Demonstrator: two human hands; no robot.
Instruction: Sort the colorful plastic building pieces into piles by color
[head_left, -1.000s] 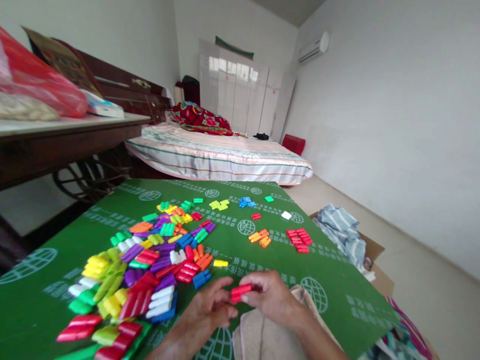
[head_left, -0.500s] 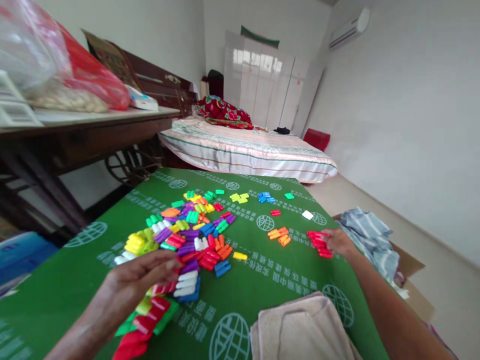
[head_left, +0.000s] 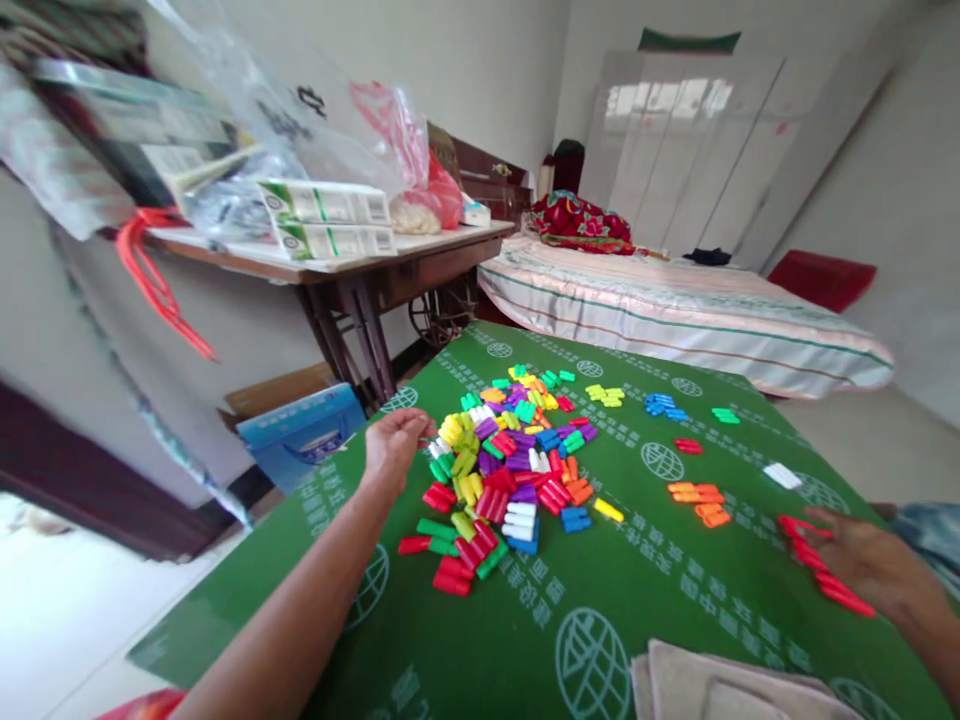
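A heap of small coloured plastic pieces [head_left: 510, 475] lies on a green printed board [head_left: 525, 630]. My left hand [head_left: 394, 445] reaches to the heap's far left edge, fingers pinched together at the pieces there; what they hold is too small to make out. My right hand [head_left: 862, 560] rests at the board's right side, fingers stretched flat beside a row of red pieces [head_left: 817, 565]. Small sorted groups lie between: orange [head_left: 697, 495], blue [head_left: 664, 405], yellow-green [head_left: 604, 395], green [head_left: 724, 415], a red pair [head_left: 688, 446] and one white piece [head_left: 781, 475].
A folded beige towel [head_left: 735, 690] lies at the board's near edge. A wooden table [head_left: 352, 265] with boxes and plastic bags stands at the left, a blue box [head_left: 300, 440] under it. A bed [head_left: 675, 310] is behind the board.
Both hands had held a red piece near the towel. My right hand carried it to the red row and stays there; my left hand moved out to the heap's far left edge. The view swung left.
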